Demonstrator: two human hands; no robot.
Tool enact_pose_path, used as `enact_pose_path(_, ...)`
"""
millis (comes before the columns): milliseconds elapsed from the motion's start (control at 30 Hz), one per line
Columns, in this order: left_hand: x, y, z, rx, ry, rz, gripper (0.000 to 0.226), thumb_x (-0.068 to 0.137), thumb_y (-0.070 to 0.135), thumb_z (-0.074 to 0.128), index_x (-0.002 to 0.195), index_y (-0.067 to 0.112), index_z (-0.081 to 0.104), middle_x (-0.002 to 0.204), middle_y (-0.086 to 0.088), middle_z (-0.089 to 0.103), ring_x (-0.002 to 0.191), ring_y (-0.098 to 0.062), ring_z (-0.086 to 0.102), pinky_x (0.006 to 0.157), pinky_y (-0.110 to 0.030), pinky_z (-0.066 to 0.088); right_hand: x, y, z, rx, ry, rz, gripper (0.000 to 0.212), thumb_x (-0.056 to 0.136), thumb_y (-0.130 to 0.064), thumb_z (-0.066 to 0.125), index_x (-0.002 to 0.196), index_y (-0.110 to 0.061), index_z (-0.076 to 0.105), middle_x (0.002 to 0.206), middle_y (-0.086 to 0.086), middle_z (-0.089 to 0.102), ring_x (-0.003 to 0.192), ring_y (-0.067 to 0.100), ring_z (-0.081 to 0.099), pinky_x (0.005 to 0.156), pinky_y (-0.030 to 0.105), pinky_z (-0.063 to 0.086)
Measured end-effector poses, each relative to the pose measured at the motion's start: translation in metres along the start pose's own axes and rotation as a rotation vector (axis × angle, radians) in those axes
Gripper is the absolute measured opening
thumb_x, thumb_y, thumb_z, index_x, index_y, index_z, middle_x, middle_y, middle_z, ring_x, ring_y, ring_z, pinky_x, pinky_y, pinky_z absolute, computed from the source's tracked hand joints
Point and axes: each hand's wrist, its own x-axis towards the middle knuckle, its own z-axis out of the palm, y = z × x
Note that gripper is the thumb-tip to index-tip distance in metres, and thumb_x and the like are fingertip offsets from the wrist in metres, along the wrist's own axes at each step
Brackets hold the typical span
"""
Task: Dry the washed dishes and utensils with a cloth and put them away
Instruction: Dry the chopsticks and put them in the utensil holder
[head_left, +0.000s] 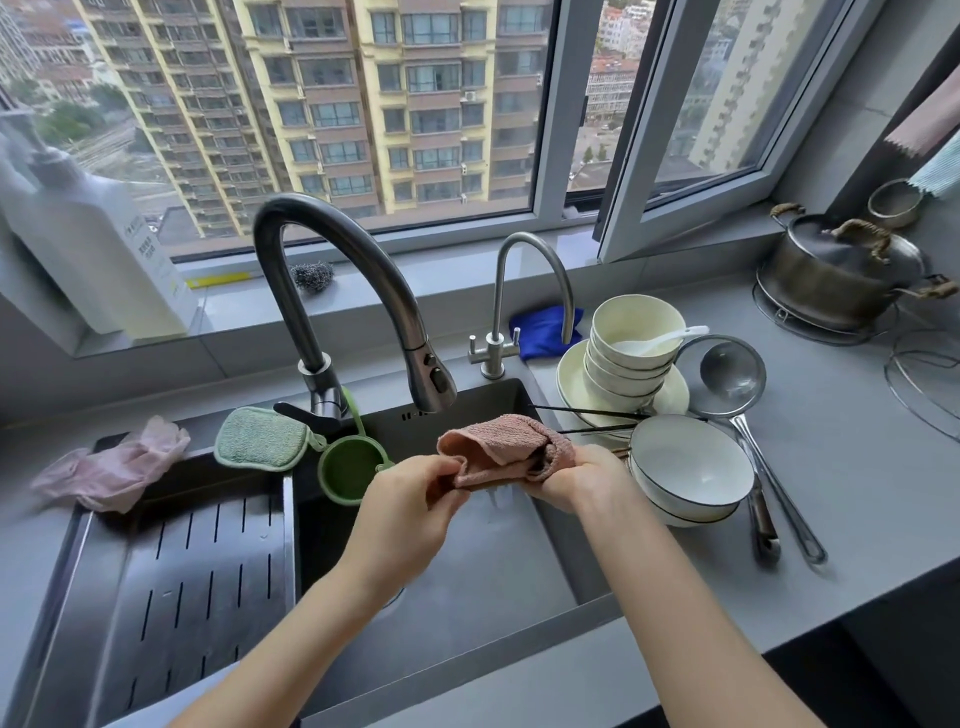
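Observation:
A pink cloth (501, 444) is bunched over the sink (467, 561). My left hand (410, 506) pinches its left end, and my right hand (584, 475) grips its right end. Dark chopsticks (587, 421) stick out to the right beside the cloth; whether the cloth wraps them is unclear. On the counter to the right stand a stack of cream bowls (631, 353) with a white spoon (660, 340) on plates (571, 384), two white dark-rimmed bowls (691, 470), a strainer (727, 374) and a ladle handle (763, 525).
A tall dark faucet (343, 291) arches over the sink and a thin tap (524, 291) stands behind. A green sponge (257, 439), green strainer cup (350, 470) and pink gloves (114, 467) lie left. A lidded pot (841, 275) sits far right.

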Motion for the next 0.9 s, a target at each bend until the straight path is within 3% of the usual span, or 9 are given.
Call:
enact_pose_path(67, 0.003, -0.003, -0.002, 0.069, -0.036, 0.077, 0.022, 0.076, 0.002, 0.073, 0.098, 0.003, 0.071, 0.088, -0.005, 0.070, 0.077, -0.020, 0.065, 0.071, -0.029, 0.052, 0.015, 0.008, 0.000, 0.080, -0.011, -0.079, 0.031, 0.102, -0.019, 0.030, 0.122, -0.020, 0.054, 0.115, 0.009, 0.062, 0.101, 0.032, 0.058, 0.053, 0.048, 0.054)
enact_pose_path(100, 0.005, -0.004, -0.003, 0.056, -0.058, 0.087, 0.019, 0.078, 0.001, 0.071, 0.096, 0.005, 0.072, 0.084, 0.001, 0.069, 0.074, -0.016, 0.064, 0.068, -0.025, 0.049, 0.019, 0.012, 0.001, 0.099, -0.037, -0.134, 0.024, 0.101, -0.019, 0.039, 0.119, -0.020, 0.054, 0.114, 0.006, 0.063, 0.098, 0.030, 0.060, 0.057, 0.048, 0.055)
enact_pose_path(167, 0.006, -0.005, -0.006, -0.068, -0.126, 0.009, 0.016, 0.081, 0.002, 0.066, 0.092, 0.011, 0.073, 0.071, 0.017, 0.065, 0.063, -0.002, 0.057, 0.060, -0.016, 0.043, 0.021, 0.020, -0.001, 0.068, -0.072, -0.271, 0.007, 0.097, -0.019, 0.053, 0.098, -0.013, 0.055, 0.117, 0.005, 0.062, 0.100, 0.028, 0.061, 0.081, 0.051, 0.053)
enact_pose_path(267, 0.009, -0.005, -0.004, -0.495, -0.195, -0.386, 0.018, 0.084, -0.004, 0.060, 0.077, 0.006, 0.073, 0.053, 0.006, 0.056, 0.046, -0.008, 0.042, 0.045, -0.016, 0.033, 0.010, 0.025, -0.002, 0.016, 0.020, -0.498, 0.020, 0.090, -0.017, 0.064, 0.077, -0.014, 0.050, 0.103, 0.011, 0.062, 0.093, 0.027, 0.063, 0.093, 0.051, 0.050)
enact_pose_path(433, 0.017, 0.001, -0.007, -0.737, -0.191, -0.588, 0.013, 0.081, -0.007, 0.065, 0.073, 0.001, 0.072, 0.056, -0.011, 0.060, 0.044, -0.012, 0.043, 0.041, -0.017, 0.034, 0.003, 0.002, 0.004, 0.077, 0.004, -0.564, 0.014, 0.091, -0.009, 0.062, 0.080, -0.009, 0.055, 0.079, 0.006, 0.062, 0.065, 0.018, 0.061, 0.064, 0.038, 0.053)
enact_pose_path(567, 0.026, 0.003, -0.011, -0.785, -0.168, -0.602, 0.010, 0.082, -0.005, 0.065, 0.078, 0.001, 0.072, 0.055, -0.010, 0.060, 0.042, -0.010, 0.046, 0.039, -0.016, 0.036, 0.001, -0.018, 0.006, 0.138, -0.078, -0.500, 0.010, 0.092, -0.007, 0.059, 0.082, -0.010, 0.058, 0.084, 0.010, 0.063, 0.072, 0.025, 0.062, 0.069, 0.046, 0.052)
enact_pose_path(733, 0.020, -0.002, -0.022, -0.848, -0.153, -0.683, 0.009, 0.083, -0.010, 0.061, 0.085, -0.007, 0.068, 0.054, -0.012, 0.059, 0.040, -0.009, 0.048, 0.037, -0.013, 0.037, 0.000, -0.046, 0.001, 0.144, -0.153, -0.510, 0.011, 0.097, -0.012, 0.051, 0.089, -0.014, 0.058, 0.084, 0.009, 0.064, 0.073, 0.027, 0.061, 0.049, 0.044, 0.055)
enact_pose_path(800, 0.016, -0.001, -0.025, -0.829, -0.180, -0.682, 0.009, 0.083, -0.010, 0.060, 0.084, -0.006, 0.068, 0.054, -0.012, 0.059, 0.040, -0.010, 0.049, 0.037, -0.014, 0.037, 0.001, -0.057, 0.001, 0.110, -0.146, -0.478, 0.019, 0.100, -0.011, 0.044, 0.084, -0.016, 0.054, 0.076, 0.007, 0.064, 0.071, 0.026, 0.058, 0.060, 0.050, 0.053)
enact_pose_path(900, 0.013, -0.012, -0.039, -0.772, -0.125, -0.717, 0.010, 0.084, -0.010, 0.059, 0.084, -0.005, 0.068, 0.055, -0.012, 0.059, 0.039, -0.008, 0.049, 0.036, -0.013, 0.038, 0.004, -0.087, -0.014, 0.185, -0.074, -0.586, 0.020, 0.098, -0.012, 0.047, 0.080, -0.020, 0.049, 0.084, 0.001, 0.062, 0.076, 0.020, 0.058, 0.045, 0.039, 0.054)
